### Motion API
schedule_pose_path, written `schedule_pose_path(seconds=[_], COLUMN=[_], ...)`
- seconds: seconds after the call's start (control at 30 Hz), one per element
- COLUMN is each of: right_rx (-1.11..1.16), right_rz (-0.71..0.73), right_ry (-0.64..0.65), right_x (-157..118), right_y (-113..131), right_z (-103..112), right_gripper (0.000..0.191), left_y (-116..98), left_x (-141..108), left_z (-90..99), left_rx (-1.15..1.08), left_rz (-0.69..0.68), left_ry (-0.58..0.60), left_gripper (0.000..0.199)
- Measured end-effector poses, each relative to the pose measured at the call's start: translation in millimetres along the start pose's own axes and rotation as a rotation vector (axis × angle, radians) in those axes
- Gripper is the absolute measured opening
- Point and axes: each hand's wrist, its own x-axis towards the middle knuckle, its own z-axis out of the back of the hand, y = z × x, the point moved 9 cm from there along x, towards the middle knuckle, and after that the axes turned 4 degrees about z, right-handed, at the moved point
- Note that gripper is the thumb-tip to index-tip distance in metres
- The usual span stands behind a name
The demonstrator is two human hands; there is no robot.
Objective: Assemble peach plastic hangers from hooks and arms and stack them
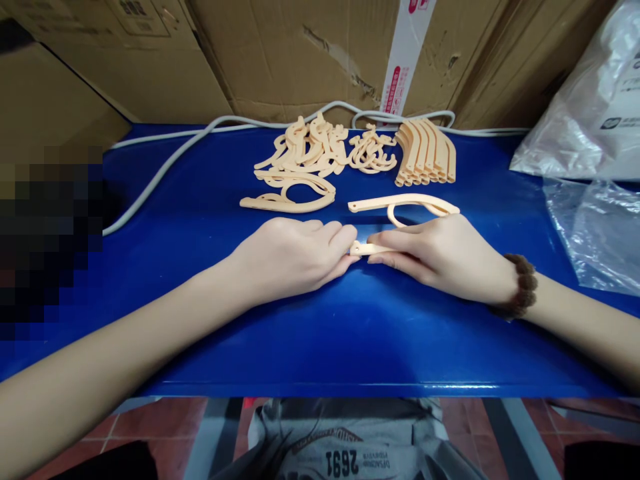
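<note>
Peach piece: left hand curled, right hand pinching.

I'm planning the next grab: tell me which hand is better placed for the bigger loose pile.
Probably the left hand: it is nearer the pile, while the right hand grips the strip. Whether the left also pinches the strip's tip is unclear.

cream piece partly hidden by right hand
</note>
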Motion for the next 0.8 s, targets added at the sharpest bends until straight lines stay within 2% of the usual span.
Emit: schedule_pose_path(seconds=[0.1, 0.37, 0.63, 0.8], right_rx=[-0.076, -0.195, -0.197, -0.099], right_rz=[0.013, 0.002, -0.01, -0.028], right_ry=[-0.034, -0.039, -0.049, -0.013], right_x=[-1, -2, -2, -1], right_y=[2, 5, 7, 4], right_z=[-1, -1, -1, 0], right_gripper=[0.043, 0.043, 0.042, 0.042], left_y=[5, 9, 14, 11], left_x=[0, -2, -2, 0], left_z=[0.0, -10.4, -14.3, -8.2], left_rx=[-0.058, -0.197, -0.278, -0.207], left_rz=[0.025, 0.066, 0.106, 0.086], left_ry=[-0.022, 0.055, 0.108, 0.08], left_gripper=[0.029, 0.028, 0.02, 0.021])
